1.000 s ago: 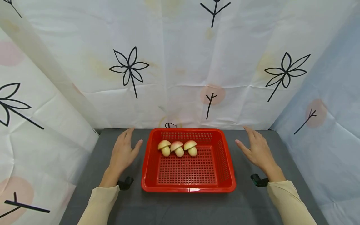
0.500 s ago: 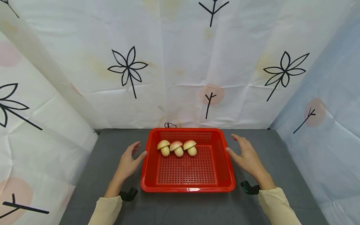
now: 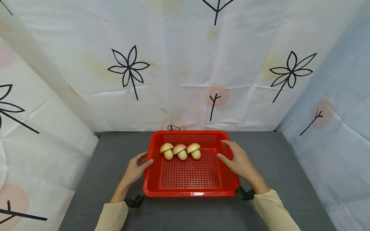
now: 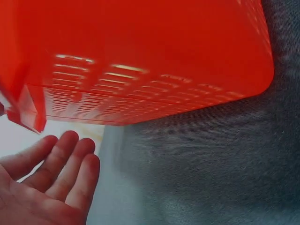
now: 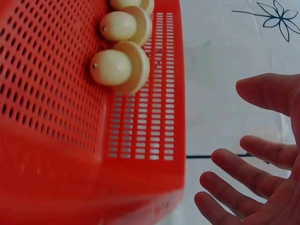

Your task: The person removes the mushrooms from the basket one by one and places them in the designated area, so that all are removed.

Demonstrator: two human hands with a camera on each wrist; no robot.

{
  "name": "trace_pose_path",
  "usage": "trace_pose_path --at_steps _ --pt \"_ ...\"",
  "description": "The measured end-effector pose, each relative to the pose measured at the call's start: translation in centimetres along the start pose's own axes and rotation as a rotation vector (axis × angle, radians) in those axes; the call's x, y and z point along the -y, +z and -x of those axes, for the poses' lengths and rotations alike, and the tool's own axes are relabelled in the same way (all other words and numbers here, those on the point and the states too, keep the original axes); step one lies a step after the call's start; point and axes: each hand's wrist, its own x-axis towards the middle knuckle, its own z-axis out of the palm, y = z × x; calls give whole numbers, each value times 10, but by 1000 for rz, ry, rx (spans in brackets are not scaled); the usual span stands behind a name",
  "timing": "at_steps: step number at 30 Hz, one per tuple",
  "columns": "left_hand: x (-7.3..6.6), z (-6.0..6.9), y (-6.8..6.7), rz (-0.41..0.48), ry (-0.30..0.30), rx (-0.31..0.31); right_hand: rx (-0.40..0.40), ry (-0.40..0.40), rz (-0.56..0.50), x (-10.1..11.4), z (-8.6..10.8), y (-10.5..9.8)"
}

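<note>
We judge the basket (image 3: pixel 190 181) light, stiff — best held by side rims (image 3: pixel 146 179); left hand (image 3: pixel 134 170) relaxed beside it, right hand (image 3: pixel 238 163) spread above — neither clamped.

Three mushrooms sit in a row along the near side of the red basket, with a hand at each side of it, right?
Not quite: the row of three mushrooms is along the far side of the red basket, not the near side, as the head view shows. The left hand and right hand are indeed at either side.
</note>
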Motion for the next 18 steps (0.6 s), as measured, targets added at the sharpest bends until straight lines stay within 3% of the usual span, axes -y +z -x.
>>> trace_pose_path --at_steps 9,18 --pt "9 -1 2 123 6 19 35 -22 -71 5 -19 21" --pt "14 -1 4 202 6 16 117 48 -210 3 -42 50"
